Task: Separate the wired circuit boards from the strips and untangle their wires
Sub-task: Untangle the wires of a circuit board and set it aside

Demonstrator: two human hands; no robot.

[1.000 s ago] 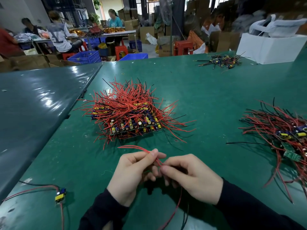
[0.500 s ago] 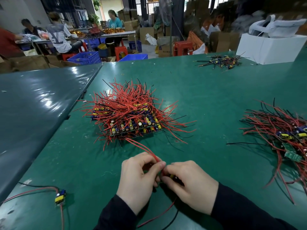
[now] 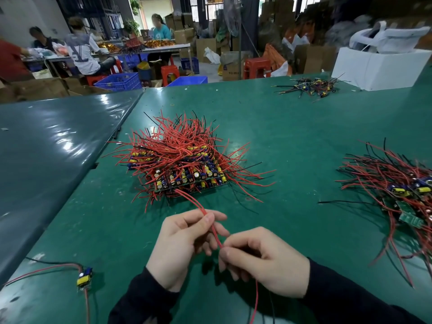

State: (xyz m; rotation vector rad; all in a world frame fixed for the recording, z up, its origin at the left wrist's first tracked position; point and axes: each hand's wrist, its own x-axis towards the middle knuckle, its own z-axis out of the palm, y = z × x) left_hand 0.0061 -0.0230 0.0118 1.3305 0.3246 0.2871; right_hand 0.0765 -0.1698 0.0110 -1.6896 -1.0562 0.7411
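Both hands over green bench [image 3: 292, 136]: left hand [image 3: 184, 244] & right hand [image 3: 264, 260] each w/ fingers pinching same red wires [image 3: 216, 235], near board pile [image 3: 184, 167].

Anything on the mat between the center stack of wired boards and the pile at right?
Head view: mostly bare green mat between center stack and right pile; only stray wire ends from each reach in.

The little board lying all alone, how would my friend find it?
Start at the green table and go to its near left corner. One small circuit board lies there, far from the big wire pile. It sits alone, with a yellow part on top.
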